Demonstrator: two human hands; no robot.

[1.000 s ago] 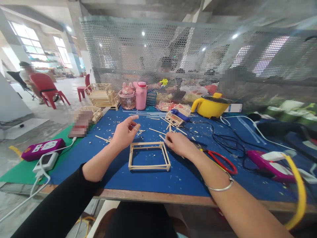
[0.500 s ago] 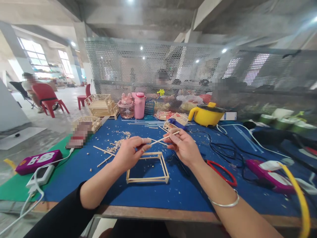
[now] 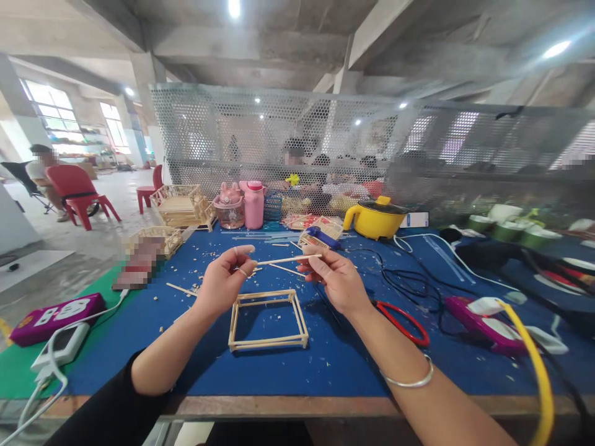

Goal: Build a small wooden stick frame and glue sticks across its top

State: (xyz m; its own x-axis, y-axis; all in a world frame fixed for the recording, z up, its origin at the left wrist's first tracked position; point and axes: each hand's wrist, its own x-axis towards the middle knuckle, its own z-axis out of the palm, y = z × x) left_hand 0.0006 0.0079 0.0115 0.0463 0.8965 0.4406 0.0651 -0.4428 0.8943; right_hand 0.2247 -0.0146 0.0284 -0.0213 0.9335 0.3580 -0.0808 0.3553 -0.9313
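Note:
My left hand (image 3: 224, 282) and my right hand (image 3: 335, 279) are raised above the blue table mat (image 3: 344, 353). Both pinch the same thin wooden stick (image 3: 288, 260), one hand at each end, and the stick lies almost level. A second thin stick (image 3: 284, 269) slants just below it by my right fingers. Under the hands a box-shaped frame of wooden sticks (image 3: 267, 319) rests on the mat. A silver bangle (image 3: 409, 378) circles my right wrist.
Red-handled scissors (image 3: 405, 319), a purple glue gun (image 3: 483, 314) and black cables (image 3: 413, 282) lie to the right. A yellow pot (image 3: 374, 218), pink bottles (image 3: 253, 204) and finished stick frames (image 3: 181, 207) stand at the back. A purple power strip (image 3: 51, 313) sits left. People sit behind the mesh screen.
My right hand picked a stick off the mat and rose; my left hand came in and took its other end. The stick now lies more level than half a second ago.

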